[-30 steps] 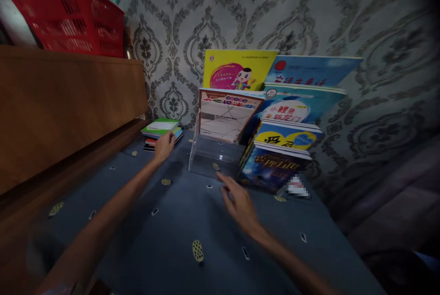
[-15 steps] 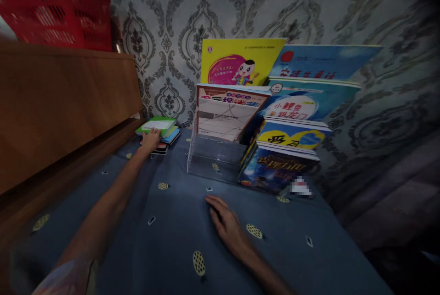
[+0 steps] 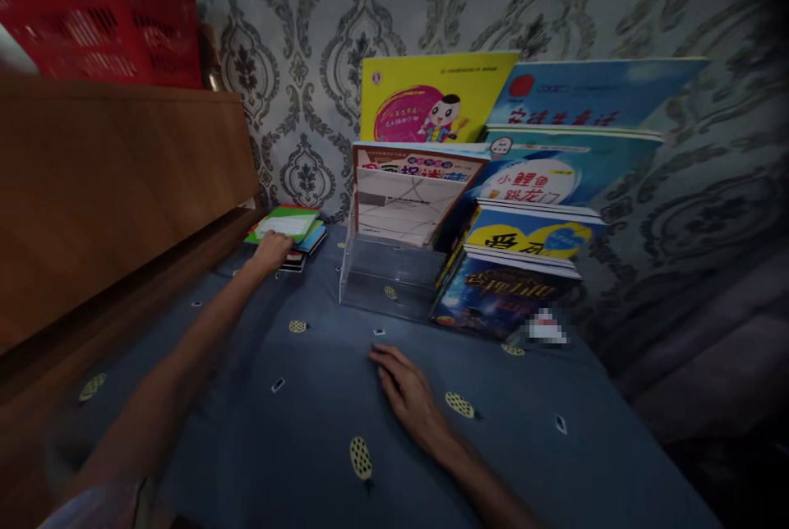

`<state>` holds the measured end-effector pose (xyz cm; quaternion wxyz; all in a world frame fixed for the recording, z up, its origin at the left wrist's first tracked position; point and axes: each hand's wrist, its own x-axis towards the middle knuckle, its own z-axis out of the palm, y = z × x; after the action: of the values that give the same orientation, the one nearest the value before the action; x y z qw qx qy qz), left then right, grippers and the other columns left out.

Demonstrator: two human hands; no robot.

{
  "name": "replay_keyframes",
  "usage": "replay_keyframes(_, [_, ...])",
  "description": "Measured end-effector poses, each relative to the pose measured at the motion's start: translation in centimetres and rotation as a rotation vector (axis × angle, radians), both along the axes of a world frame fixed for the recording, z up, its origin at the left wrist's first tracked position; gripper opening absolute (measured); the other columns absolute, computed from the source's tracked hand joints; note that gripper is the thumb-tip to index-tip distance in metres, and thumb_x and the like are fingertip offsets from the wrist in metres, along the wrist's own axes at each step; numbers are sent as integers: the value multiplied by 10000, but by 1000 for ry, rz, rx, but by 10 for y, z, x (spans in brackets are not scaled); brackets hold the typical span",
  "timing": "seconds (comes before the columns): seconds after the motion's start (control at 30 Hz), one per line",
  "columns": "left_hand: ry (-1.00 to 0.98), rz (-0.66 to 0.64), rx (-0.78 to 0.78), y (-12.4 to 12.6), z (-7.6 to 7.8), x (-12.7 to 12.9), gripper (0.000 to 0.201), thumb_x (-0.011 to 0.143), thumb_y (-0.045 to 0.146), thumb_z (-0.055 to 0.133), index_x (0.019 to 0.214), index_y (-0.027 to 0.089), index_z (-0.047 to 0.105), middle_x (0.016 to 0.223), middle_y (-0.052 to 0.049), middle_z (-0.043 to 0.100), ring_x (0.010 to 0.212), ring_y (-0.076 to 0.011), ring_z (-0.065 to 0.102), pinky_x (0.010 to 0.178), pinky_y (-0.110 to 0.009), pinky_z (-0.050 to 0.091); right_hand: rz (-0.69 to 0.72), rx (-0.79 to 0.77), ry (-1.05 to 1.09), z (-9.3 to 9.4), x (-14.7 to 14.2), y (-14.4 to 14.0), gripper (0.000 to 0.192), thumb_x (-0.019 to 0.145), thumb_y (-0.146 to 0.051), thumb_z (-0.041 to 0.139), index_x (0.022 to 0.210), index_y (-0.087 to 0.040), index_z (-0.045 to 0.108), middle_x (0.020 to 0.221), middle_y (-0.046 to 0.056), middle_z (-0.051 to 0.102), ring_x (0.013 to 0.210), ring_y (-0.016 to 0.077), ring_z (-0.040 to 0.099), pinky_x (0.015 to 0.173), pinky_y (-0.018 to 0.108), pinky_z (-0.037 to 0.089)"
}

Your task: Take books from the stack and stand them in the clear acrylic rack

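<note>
Red basket on wooden cabinet

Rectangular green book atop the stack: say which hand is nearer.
Left. The left hand is at the near edge of the green book; the right hand is well to its right, over the blue patterned cloth.

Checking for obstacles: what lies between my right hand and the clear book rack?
The head view shows just blue printed cloth between your right hand and the rack.
</note>
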<state>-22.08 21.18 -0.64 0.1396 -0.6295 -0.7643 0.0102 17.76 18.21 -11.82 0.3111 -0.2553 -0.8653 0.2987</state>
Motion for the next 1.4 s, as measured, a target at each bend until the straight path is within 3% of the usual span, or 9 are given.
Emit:
replay_keyframes(0.23, [-15, -86, -87, -48, -4, 28, 318, 874, 64, 414, 1046, 114, 677, 1017, -200, 721, 1013, -298, 672, 983, -413, 409, 31, 9, 5, 3, 0, 1, 339, 972, -251, 459, 1193, -232, 716, 1320, 120, 666, 1231, 275, 632, 1057, 516, 518])
replay_keyframes(0.43, [-78, -181, -243, -119, -8, 71, 243, 913, 146, 457, 955, 171, 696, 892, -126, 736, 866, -252, 688, 796, -328, 468, 53, 11, 18, 7, 0, 2, 334, 967, -261, 454, 1146, -229, 735, 1310, 126, 669, 1224, 279, 638, 1054, 505, 524])
replay_keyframes(0.57, [-476, -371, -391, -151, 9, 85, 230, 949, 360, 522, 951, 228, 710, 907, -51, 746, 839, -207, 681, 749, -265, 461, 61, 20, 16, 6, 0, 2, 328, 970, -291, 460, 1142, -252, 737, 1311, 109, 669, 1230, 280, 633, 1057, 507, 523])
replay_keyframes(0.63, [-664, -414, -428, -150, 11, 78, 328, 979, 450, 471, 993, 233, 715, 953, -30, 756, 846, -190, 687, 770, -246, 475, 58, 31, 13, 6, 0, 2, 329, 972, -300, 459, 1141, -256, 737, 1311, 106, 668, 1226, 278, 634, 1062, 507, 520])
replay_keyframes(0.7, [-654, -299, -344, -140, 3, 66, 413, 1009, 475, 388, 1123, 220, 692, 1112, -54, 746, 954, -206, 694, 841, -261, 493, 48, 41, 17, 5, -1, 2, 328, 971, -301, 458, 1131, -250, 740, 1303, 109, 671, 1217, 279, 639, 1055, 512, 523])
replay_keyframes(0.8, [-436, 63, -115, -118, -27, 48, 477, 1006, 417, 392, 1380, 164, 546, 1446, -149, 566, 1334, -279, 536, 1071, -364, 423, 48, 52, 20, 5, -2, 1, 331, 963, -275, 453, 1119, -233, 742, 1299, 121, 672, 1194, 281, 651, 1038, 519, 532])
replay_keyframes(0.9, [-383, 177, -65, -105, -59, 43, 562, 1010, 396, 359, 1486, 102, 417, 1583, -225, 358, 1496, -344, 305, 1151, -513, 334, 68, 60, 10, 8, -2, 0, 335, 959, -245, 451, 1128, -228, 740, 1304, 129, 669, 1191, 278, 654, 1034, 511, 533])
replay_keyframes(1.07, [-344, 159, -65, -112, -81, 51, 568, 1022, 389, 297, 1529, 142, 365, 1639, -161, 257, 1541, -285, 191, 1209, -512, 241, 71, 61, 0, 12, -2, -1, 336, 953, -227, 455, 1132, -213, 739, 1296, 135, 668, 1193, 280, 654, 1038, 512, 527])
replay_keyframes(1.4, [-360, -96, -102, -149, -81, 84, 606, 1032, 495, 263, 1561, 205, 327, 1651, -84, 249, 1545, -238, 189, 1232, -483, 207, 93, 162, -26, 13, -4, -5, 329, 969, -209, 456, 1183, -204, 706, 1316, 131, 656, 1236, 256, 621, 1068, 497, 503])
